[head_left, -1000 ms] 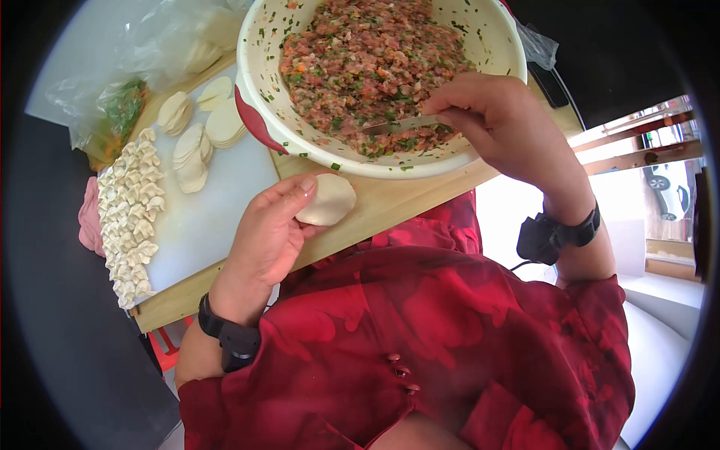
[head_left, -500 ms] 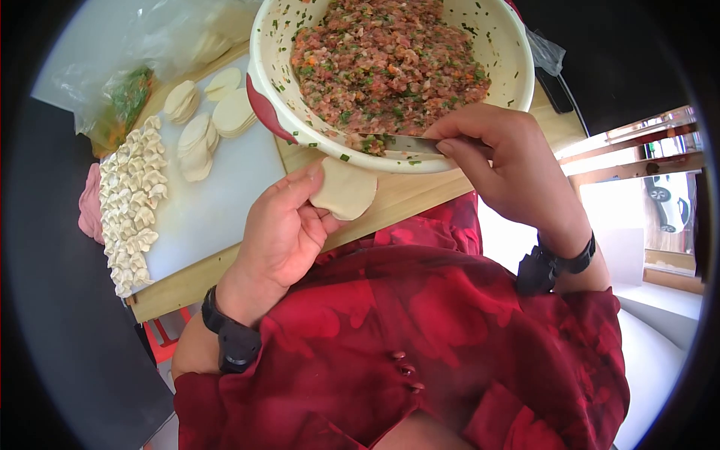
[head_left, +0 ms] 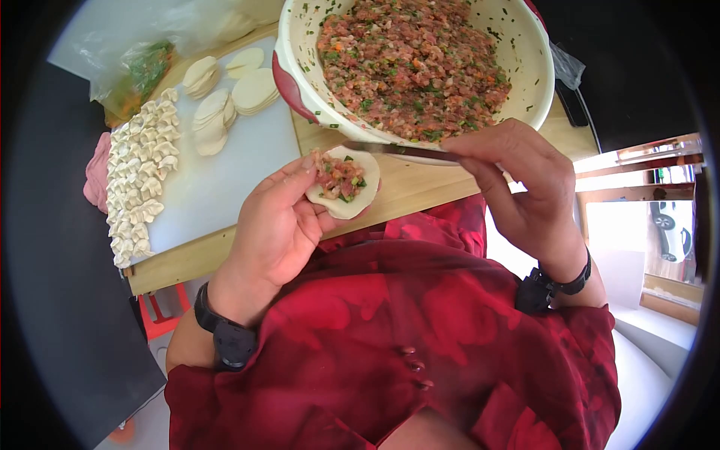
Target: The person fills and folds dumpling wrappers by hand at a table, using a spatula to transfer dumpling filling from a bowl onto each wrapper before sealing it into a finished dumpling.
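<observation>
Between the thumb and fingers of my left hand lies a round dough wrapper, with a lump of meat filling on it. My right hand is closed on the handle end of a thin metal utensil, whose tip is just above the wrapper's upper edge. Behind it stands the large white bowl with red grips, holding minced meat mixed with green bits.
A white board at left carries stacks of round wrappers and rows of folded dumplings. A plastic bag with greens lies behind them. A dark phone-like object is right of the bowl.
Filling now lies on the wrapper, which was bare before. The utensil has moved from the bowl's rim toward my left hand, and its blade no longer carries the lump. The view has shifted slightly.
</observation>
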A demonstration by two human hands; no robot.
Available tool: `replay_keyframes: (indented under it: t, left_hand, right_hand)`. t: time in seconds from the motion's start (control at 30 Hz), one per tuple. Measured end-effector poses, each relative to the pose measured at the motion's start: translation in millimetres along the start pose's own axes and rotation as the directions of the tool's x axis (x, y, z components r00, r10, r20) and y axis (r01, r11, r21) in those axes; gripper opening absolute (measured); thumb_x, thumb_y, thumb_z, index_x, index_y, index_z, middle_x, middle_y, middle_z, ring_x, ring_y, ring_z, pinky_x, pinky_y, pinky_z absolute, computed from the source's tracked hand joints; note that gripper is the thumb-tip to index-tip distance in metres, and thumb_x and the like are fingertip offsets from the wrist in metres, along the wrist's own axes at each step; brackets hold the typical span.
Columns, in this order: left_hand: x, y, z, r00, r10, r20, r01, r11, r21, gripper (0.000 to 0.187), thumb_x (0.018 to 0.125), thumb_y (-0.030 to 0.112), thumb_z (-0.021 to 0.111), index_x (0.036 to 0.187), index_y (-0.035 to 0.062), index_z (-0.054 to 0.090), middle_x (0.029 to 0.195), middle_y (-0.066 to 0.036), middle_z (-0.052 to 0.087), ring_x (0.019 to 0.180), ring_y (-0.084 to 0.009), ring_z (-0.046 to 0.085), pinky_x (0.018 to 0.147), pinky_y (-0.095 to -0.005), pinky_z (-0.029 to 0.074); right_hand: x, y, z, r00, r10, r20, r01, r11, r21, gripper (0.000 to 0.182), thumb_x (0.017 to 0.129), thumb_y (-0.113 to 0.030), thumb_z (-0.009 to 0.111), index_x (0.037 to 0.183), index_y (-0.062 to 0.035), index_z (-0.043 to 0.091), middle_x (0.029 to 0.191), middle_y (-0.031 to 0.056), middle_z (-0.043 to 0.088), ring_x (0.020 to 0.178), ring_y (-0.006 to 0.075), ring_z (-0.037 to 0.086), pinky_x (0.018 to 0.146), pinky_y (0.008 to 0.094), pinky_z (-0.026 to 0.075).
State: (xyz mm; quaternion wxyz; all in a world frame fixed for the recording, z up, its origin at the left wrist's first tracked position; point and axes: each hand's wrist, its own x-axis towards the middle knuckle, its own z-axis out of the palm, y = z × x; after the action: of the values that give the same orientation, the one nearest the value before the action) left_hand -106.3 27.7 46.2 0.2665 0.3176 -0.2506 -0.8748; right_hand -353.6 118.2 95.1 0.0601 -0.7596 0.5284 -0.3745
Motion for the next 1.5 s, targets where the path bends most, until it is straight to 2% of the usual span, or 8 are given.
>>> replay_keyframes:
  t: [0.2, 0.27, 0.47, 0.93, 1.23, 1.33, 1.4, 1.5]
  left_hand:
    - [-5.4, 12.5, 20.7, 0.984, 0.178, 0.008, -0.166, 0.901, 0.401, 0.037, 0.104, 0.016, 0.037, 0.129, -0.0094, 0.049, 0.121, -0.019, 0.062, 0.110, -0.0288, 0.064, 0.094, -0.0391, 0.055]
    - [2.5, 15.0, 30.8, 0.982, 0.161, 0.097, -0.186, 0.909, 0.373, 0.039, 0.104, 0.016, 0.037, 0.132, -0.0096, 0.045, 0.123, -0.019, 0.061, 0.110, -0.0277, 0.064, 0.093, -0.0379, 0.055]
    - [24.5, 24.8, 37.3, 0.966, 0.145, 0.213, -0.175, 0.976, 0.127, 0.045, 0.104, 0.019, 0.035, 0.139, -0.0094, 0.037, 0.129, -0.020, 0.056, 0.115, -0.0278, 0.061, 0.096, -0.0410, 0.054]
    - [33.4, 22.3, 49.9, 0.968, 0.092, 0.232, -0.106, 0.993, 0.052, 0.046, 0.105, 0.024, 0.034, 0.144, 0.0009, 0.031, 0.139, -0.016, 0.050, 0.124, -0.0314, 0.054, 0.102, -0.0479, 0.050]
    - [42.0, 23.1, 51.8, 0.961, 0.154, 0.230, -0.166, 0.985, 0.036, 0.045, 0.106, 0.024, 0.030, 0.144, -0.0003, 0.028, 0.141, -0.018, 0.047, 0.126, -0.0338, 0.051, 0.103, -0.0487, 0.049]
    - [47.0, 22.4, 49.0, 0.959, 0.163, 0.233, -0.167, 0.986, 0.000, 0.045, 0.106, 0.024, 0.030, 0.144, -0.0004, 0.028, 0.141, -0.018, 0.046, 0.127, -0.0339, 0.051, 0.105, -0.0480, 0.048]
    - [50.2, 22.3, 47.9, 0.955, 0.163, 0.248, -0.161, 0.987, -0.028, 0.045, 0.106, 0.024, 0.030, 0.144, -0.0003, 0.029, 0.141, -0.018, 0.046, 0.127, -0.0336, 0.050, 0.105, -0.0475, 0.048]
    - [50.1, 21.1, 50.8, 0.941, 0.191, 0.278, -0.161, 0.979, -0.127, 0.045, 0.106, 0.024, 0.031, 0.144, -0.0004, 0.029, 0.141, -0.017, 0.047, 0.127, -0.0330, 0.051, 0.106, -0.0465, 0.047]
  right_hand:
    - [3.9, -1.7, 4.2, 0.996, 0.015, -0.088, -0.009, 0.997, 0.071, 0.021, 0.083, 0.008, 0.063, 0.100, -0.0022, 0.070, 0.090, 0.0099, 0.069, 0.074, 0.0170, 0.064, 0.058, 0.0244, 0.048]
    - [6.9, -5.1, 1.5, 0.992, -0.001, -0.122, 0.015, 0.994, 0.110, 0.021, 0.080, 0.008, 0.067, 0.098, -0.0018, 0.069, 0.082, 0.0112, 0.066, 0.074, 0.0239, 0.065, 0.063, 0.0320, 0.051]
    - [1.9, 5.7, -7.1, 0.992, -0.031, -0.122, 0.024, 0.998, -0.061, 0.023, 0.079, 0.008, 0.067, 0.099, -0.0031, 0.069, 0.082, 0.0119, 0.065, 0.072, 0.0255, 0.065, 0.061, 0.0324, 0.052]
    - [7.2, 23.6, -14.7, 0.987, -0.099, -0.130, 0.079, 0.986, -0.148, 0.031, 0.074, 0.009, 0.064, 0.100, -0.0077, 0.070, 0.088, 0.0094, 0.067, 0.080, 0.0284, 0.065, 0.067, 0.0356, 0.054]
    - [5.1, 47.6, -10.4, 0.927, 0.135, -0.349, -0.209, 0.960, -0.185, 0.020, 0.083, 0.006, 0.062, 0.099, -0.0045, 0.067, 0.084, 0.0108, 0.066, 0.071, 0.0263, 0.064, 0.061, 0.0329, 0.050]
    - [3.7, 37.0, -5.7, 0.926, 0.160, -0.342, -0.176, 0.984, -0.014, 0.016, 0.086, 0.004, 0.062, 0.100, -0.0030, 0.065, 0.081, 0.0106, 0.065, 0.067, 0.0234, 0.063, 0.060, 0.0299, 0.048]
    - [4.2, 29.7, -2.7, 0.896, 0.336, -0.292, -0.284, 0.937, 0.204, 0.016, 0.085, 0.003, 0.063, 0.100, -0.0027, 0.065, 0.080, 0.0112, 0.065, 0.067, 0.0231, 0.063, 0.060, 0.0297, 0.048]
    - [5.8, 19.8, -4.0, 0.895, 0.343, -0.283, -0.316, 0.938, 0.140, 0.016, 0.086, 0.003, 0.062, 0.100, -0.0029, 0.065, 0.078, 0.0096, 0.064, 0.066, 0.0196, 0.062, 0.060, 0.0275, 0.048]
